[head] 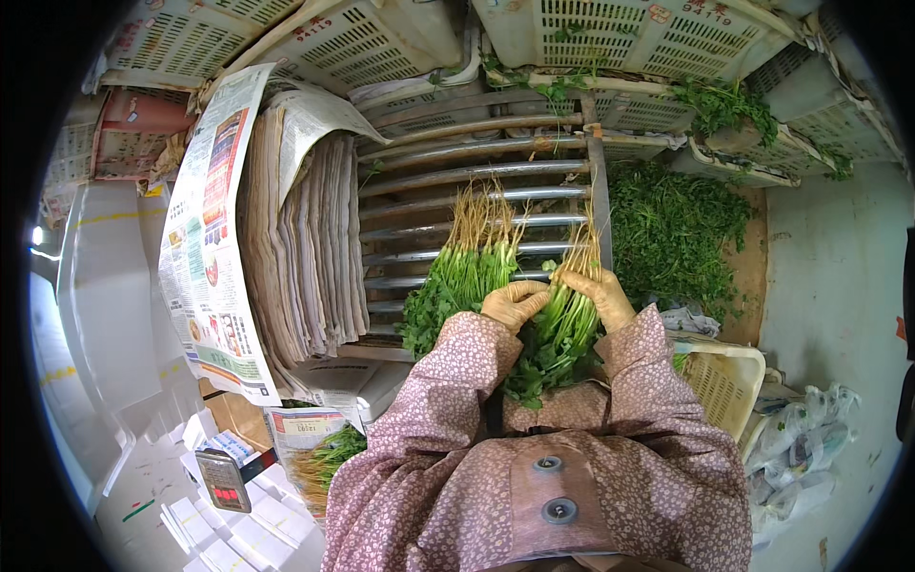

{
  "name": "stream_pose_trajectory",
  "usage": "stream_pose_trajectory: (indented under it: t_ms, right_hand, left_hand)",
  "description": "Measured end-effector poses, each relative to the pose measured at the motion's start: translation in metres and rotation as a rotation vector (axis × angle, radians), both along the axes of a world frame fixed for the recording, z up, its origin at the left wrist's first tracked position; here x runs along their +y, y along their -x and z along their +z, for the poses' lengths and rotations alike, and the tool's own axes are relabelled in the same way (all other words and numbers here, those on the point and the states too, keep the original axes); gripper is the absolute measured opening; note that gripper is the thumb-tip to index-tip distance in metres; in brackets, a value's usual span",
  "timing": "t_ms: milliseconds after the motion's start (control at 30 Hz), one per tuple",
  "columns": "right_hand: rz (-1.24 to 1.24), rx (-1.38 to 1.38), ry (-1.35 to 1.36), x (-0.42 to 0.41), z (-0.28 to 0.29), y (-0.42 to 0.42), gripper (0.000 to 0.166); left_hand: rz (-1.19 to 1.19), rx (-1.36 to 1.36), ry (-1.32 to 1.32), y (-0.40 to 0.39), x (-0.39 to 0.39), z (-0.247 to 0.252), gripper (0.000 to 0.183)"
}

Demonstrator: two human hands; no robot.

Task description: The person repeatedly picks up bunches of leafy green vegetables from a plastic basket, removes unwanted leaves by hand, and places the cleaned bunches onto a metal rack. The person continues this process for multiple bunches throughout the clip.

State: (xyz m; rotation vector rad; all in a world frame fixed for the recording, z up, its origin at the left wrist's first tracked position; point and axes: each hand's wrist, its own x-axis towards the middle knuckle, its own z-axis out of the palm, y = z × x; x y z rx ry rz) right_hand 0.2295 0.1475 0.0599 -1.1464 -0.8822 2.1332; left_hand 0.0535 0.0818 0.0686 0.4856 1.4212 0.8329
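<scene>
My left hand is closed at the fingertips beside the upper stems of a bunch of rooted leafy greens; whether it pinches a stem is hard to see. My right hand grips that bunch near its pale roots, which point away from me while the leaves hang towards my body. A second bunch of the same greens, roots also pointing away, lies just left of my hands on a rack of metal bars.
Left of the rack stands a thick stack of newspapers. Plastic crates line the far side. Loose green trimmings lie on the floor at right, near a yellowish basket and plastic bags. A digital scale display stands lower left.
</scene>
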Motion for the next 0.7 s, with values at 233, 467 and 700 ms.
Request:
stream_pose_trajectory:
  t_ms: [233,467,700]
  right_hand:
    - [-0.017,-0.073,-0.066,-0.010,-0.004,0.000,0.026]
    - [-0.273,-0.403,-0.161,-0.013,-0.001,-0.015,0.029]
    - [-0.867,-0.600,-0.292,0.015,0.032,-0.194,0.037]
  left_hand:
    - [0.118,0.014,-0.055,-0.005,-0.006,-0.014,0.015]
    - [0.212,-0.572,-0.111,0.037,0.009,-0.002,0.008]
    - [0.310,-1.047,-0.608,0.142,0.063,0.038,0.025]
